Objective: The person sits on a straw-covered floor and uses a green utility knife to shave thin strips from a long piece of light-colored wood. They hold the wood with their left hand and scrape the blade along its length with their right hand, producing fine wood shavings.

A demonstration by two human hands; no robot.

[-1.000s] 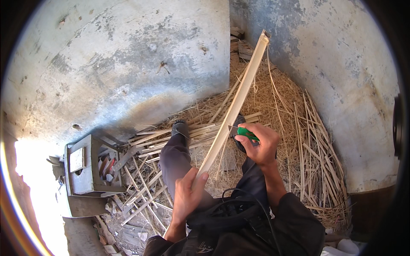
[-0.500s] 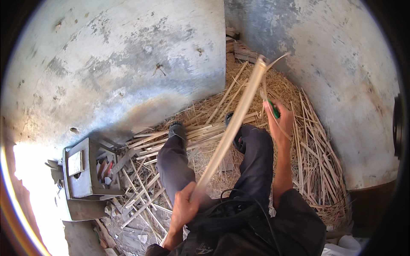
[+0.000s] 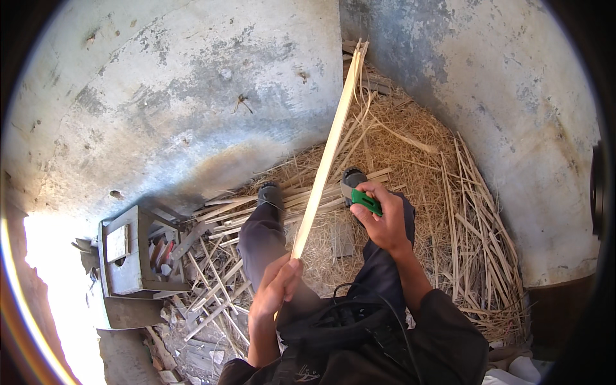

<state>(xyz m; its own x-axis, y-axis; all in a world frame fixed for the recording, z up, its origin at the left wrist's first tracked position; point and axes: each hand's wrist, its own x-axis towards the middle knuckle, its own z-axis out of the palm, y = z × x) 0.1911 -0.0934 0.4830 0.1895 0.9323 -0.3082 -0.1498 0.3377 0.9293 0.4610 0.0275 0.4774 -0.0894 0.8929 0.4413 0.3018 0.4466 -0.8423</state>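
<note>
My left hand [image 3: 276, 287] is closed round the near end of a long, pale wooden strip [image 3: 324, 163]. The strip slants up and away to the right, its far end frayed into thin slivers. In my right hand [image 3: 387, 221] I grip a green-handled utility knife [image 3: 367, 201], its grey blade pointing up and left, apart from the strip. Curled shavings [image 3: 410, 138] lie beneath and beyond the strip's far half.
Many loose strips [image 3: 491, 250] lie along the right wall, and more [image 3: 218, 282] criss-cross at the left. A wooden box-like stand [image 3: 123, 282] with small items inside stands left. Weathered walls [image 3: 212, 83] meet at the far corner. My feet [image 3: 270, 194] rest among the strips.
The strip's far end has swung left and farther away. My right hand has come left and nearer to me with the knife, away from the strip's far end. My left hand keeps its grip.
</note>
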